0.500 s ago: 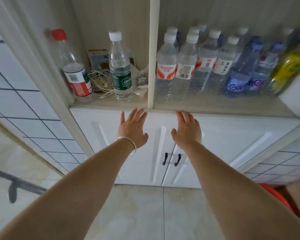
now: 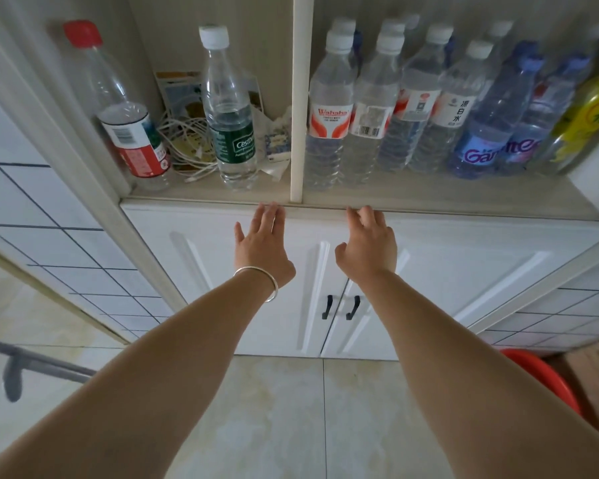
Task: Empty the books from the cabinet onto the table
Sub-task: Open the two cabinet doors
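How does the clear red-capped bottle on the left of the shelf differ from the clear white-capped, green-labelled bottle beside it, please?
The clear red-capped bottle wears a red and white label, while the clear white-capped, green-labelled bottle has a dark green one. The red-capped one looks almost empty; the green-labelled one is over half full. The red-capped one stands further left, by the cabinet's side. Both are upright, capped plastic.

Cabinet doors [image 2: 464,271]: white, with black handles [image 2: 327,307]. Shelf [image 2: 429,198]: pale wood grain. Left bottle [image 2: 125,108]: red cap, red-and-white label. Next bottle [image 2: 230,108]: white cap, dark green label. Right compartment: clear bottles [image 2: 329,108] with white caps and red-orange-on-white labels; blue-tinted bottles [image 2: 481,133] with purple lettering; one yellow-green bottle [image 2: 588,119]. Wall tiles [image 2: 32,209]: white, dark grout grid. Floor [image 2: 291,409]: beige. Bangle [image 2: 267,281]: silver. Basin [image 2: 547,378]: red.
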